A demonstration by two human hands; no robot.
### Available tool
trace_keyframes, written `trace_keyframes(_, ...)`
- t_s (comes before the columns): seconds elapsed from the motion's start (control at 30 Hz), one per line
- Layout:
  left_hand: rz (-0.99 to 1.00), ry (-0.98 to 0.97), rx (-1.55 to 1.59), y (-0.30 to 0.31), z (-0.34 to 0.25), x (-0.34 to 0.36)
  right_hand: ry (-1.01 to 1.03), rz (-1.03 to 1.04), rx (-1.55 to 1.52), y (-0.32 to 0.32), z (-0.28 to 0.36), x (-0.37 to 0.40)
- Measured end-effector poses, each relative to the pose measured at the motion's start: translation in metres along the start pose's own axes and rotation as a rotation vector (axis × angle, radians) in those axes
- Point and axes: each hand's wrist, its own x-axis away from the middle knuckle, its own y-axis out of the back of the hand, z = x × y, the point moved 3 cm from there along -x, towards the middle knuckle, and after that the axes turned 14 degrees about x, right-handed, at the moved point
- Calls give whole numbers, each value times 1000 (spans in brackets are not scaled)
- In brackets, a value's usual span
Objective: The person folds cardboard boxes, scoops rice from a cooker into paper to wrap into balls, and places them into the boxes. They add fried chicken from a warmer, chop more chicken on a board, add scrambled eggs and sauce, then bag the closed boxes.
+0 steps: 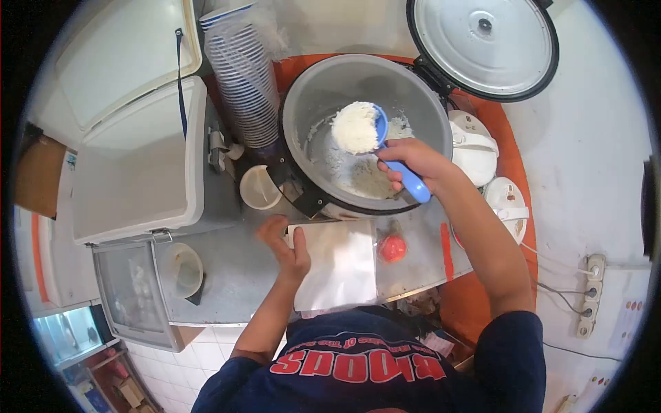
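My right hand (413, 163) is wrapped round the handle of a blue rice scoop (411, 184). White cooked rice (356, 128) is heaped in the scoop's bowl, over the wide grey pot of a rice cooker (308, 89). More rice clings to the pot's floor and wall. At the left edge of a stack of white paper sheets (335, 265), my left hand (288, 249) has its fingers apart, with the thumb overlapping the paper. Right of the sheets lies a small red round item in clear wrap (392, 248).
The cooker's lid (485, 45) stands raised at the back right. Nested paper bowls (241, 82) rise beside the pot, near an uncovered cooler box (138, 162). A white tub (261, 187) and a round container (182, 270) are on the metal counter (227, 275). Two white lids (474, 148) sit at right.
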Motion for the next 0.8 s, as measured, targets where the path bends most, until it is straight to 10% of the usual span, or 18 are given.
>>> trace_keyframes(0.13, 735, 170, -267, 36, 64, 66, 26, -10, -4, -37, -12, 70)
trace_keyframes(0.37, 1321, 221, -561, 63, 73, 107, -211, 191, -346, -130, -173, 106)
trace_keyframes(0.43, 1285, 186, -536, 68, 85, 119, -75, -93, 69, -150, -239, 84)
trace_keyframes(0.5, 1256, 157, -537, 71, 87, 123, 524, -598, 906, -169, -316, 43)
trace_keyframes(0.57, 1281, 170, -548, 70, 84, 121, 244, -299, 975, -193, -374, 29)
trace_keyframes(0.8, 1378, 254, -650, 65, 80, 119, 110, -527, 1190, -201, -376, 20)
